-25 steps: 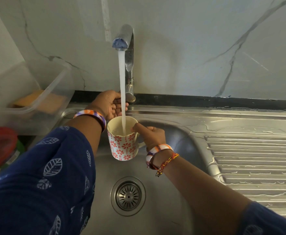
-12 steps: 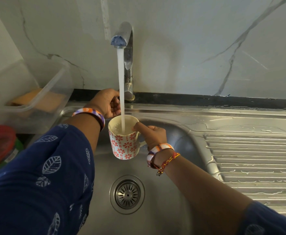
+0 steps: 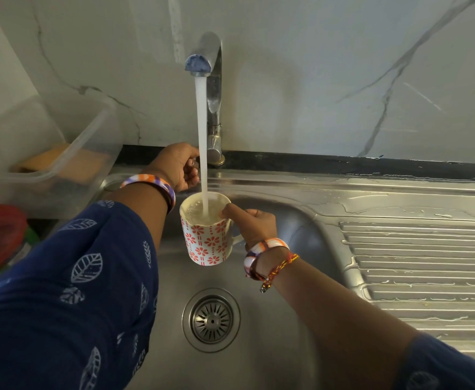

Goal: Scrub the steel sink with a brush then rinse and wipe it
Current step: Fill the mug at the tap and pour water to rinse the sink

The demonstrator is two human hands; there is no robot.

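Sleeves of dark blue cloth with pale leaf prints cover both arms nearest the camera. Below and between the hands, the drain [image 3: 211, 320] sits in the floor of the steel sink [image 3: 272, 347], with nothing lying in the basin. The right hand [image 3: 251, 225] grips the handle of a mug [image 3: 206, 237], white with red flowers, its thumb pressed on the rim; the mug is held upright above the basin. Water [image 3: 201, 130] falls straight into the mug, which is nearly full and bubbling at the surface. Right of that hand, the ribbed draining board [image 3: 421, 266] is wet with streaks. Just behind the mug, the left hand [image 3: 178, 167] has its fingers curled at the base of the tap [image 3: 212, 94]; what they hold is hidden by the stream. Left of this hand, on the worktop, stands a clear plastic box [image 3: 90, 153] with something orange lying inside, blurred. Nearer and further left is a red lid [image 3: 0, 235]. A marbled wall rises behind.
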